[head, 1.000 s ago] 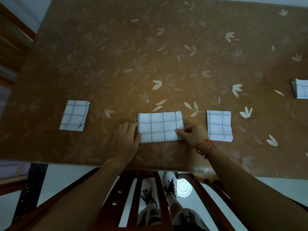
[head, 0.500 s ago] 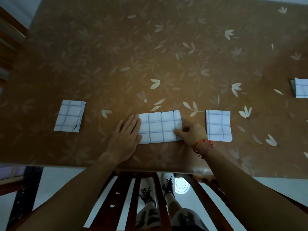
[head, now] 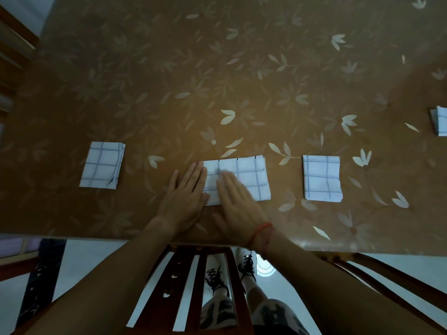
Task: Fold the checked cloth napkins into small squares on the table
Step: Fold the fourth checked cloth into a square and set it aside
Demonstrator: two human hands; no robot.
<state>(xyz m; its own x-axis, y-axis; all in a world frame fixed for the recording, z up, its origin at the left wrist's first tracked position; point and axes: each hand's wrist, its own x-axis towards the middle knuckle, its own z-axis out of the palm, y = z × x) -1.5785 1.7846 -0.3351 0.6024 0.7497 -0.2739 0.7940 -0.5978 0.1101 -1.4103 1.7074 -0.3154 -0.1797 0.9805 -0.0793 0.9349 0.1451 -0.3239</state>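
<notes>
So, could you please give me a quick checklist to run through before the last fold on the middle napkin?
1. Middle napkin lies flat as a wide rectangle, not yet square: ok.
2. Left hand pins its left edge, palm down: ok.
3. Right hand is flat on the cloth, gripping no edge to fold over: not ok.
4. Its right edge is uncovered and reachable: ok.
5. Folded square on the right sits apart, clear of the fold: ok.
6. Layers aligned underneath: cannot tell.

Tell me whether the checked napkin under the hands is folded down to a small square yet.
Not yet: the white blue-checked cloth napkin lies as a wide rectangle, about twice the width of the folded square napkin beside it.
</notes>
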